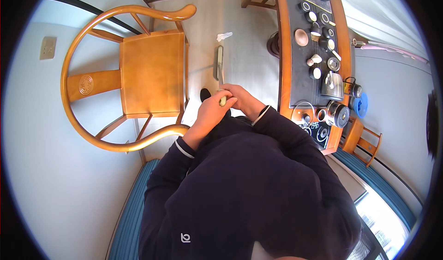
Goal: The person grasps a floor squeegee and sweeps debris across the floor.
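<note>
Left hand (pixel 212 114) and right hand (pixel 245 102) meet in front of the person's body, both closed around the upper handle of a long-handled broom or mop (pixel 219 62), its pale grip end showing between them. The shaft runs away from the hands to a narrow head that lies on the grey floor (pixel 247 34) (whether it has bristles or a pad, I cannot tell). Just beyond that head is a crumpled white tissue (pixel 224 36), apart from it. One dark shoe (pixel 205 94) shows near the left hand.

To the left stands a round-backed wooden armchair (pixel 152 75), with a circular carved emblem on its back; a socket plate (pixel 48 48) is on the wall behind it. To the right, a wood-rimmed tabletop (pixel 285 62) bears a dark tea tray (pixel 302 82) with small cups, a brown round ribbed piece (pixel 301 37) and a shiny kettle (pixel 332 85). A lidded glass pot (pixel 338 114) sits at the near end. Past the far side are a blue basin (pixel 362 105) and a small wooden chair (pixel 354 137).
</note>
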{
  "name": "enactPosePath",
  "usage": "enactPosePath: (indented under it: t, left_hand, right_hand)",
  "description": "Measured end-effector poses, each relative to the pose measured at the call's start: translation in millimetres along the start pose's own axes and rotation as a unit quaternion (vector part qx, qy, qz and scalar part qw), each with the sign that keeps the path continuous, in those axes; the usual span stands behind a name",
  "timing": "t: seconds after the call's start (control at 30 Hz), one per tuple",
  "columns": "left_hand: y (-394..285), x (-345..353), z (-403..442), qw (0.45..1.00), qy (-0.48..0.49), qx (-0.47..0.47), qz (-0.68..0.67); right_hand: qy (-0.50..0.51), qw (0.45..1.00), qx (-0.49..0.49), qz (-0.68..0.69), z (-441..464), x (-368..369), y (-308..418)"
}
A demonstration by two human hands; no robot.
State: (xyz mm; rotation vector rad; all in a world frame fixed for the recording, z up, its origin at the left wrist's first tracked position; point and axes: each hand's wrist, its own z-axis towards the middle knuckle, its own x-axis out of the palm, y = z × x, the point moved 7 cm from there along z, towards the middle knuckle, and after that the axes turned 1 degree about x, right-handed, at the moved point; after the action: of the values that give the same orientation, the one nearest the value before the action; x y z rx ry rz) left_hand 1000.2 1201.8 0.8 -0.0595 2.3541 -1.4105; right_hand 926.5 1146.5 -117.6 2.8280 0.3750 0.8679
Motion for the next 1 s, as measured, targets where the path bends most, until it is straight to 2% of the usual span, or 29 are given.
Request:
enactPosePath:
  t: [0.3, 0.43, 0.5, 0.6, 0.83, 1.0]
  left_hand:
    - [-24.9, 1.9, 18.6, 0.999, 0.047, 0.018, 0.014]
    - [-27.8, 9.0, 32.9, 0.997, 0.057, 0.047, -0.026]
    - [-30.1, 14.1, 43.1, 0.996, 0.063, 0.039, -0.049]
    - [-31.3, 26.3, 65.0, 0.990, 0.056, 0.076, -0.107]
    - [-21.2, 72.9, 135.7, 0.954, 0.127, 0.011, -0.270]
    - [-19.9, 92.4, 177.7, 0.950, 0.135, 0.007, -0.281]
  right_hand:
    - [-0.021, 0.998, -0.026, 0.048, -19.3, 0.7, 28.5]
    - [-0.030, 0.996, -0.054, 0.063, -17.3, -12.8, 41.9]
    - [-0.078, 0.993, -0.071, 0.056, -15.7, -22.5, 54.4]
    - [-0.119, 0.987, -0.095, 0.048, -12.6, -37.4, 77.1]
    - [-0.150, 0.981, -0.126, 0.008, 23.6, -94.6, 141.3]
    - [-0.185, 0.974, -0.134, 0.004, 36.3, -118.7, 175.3]
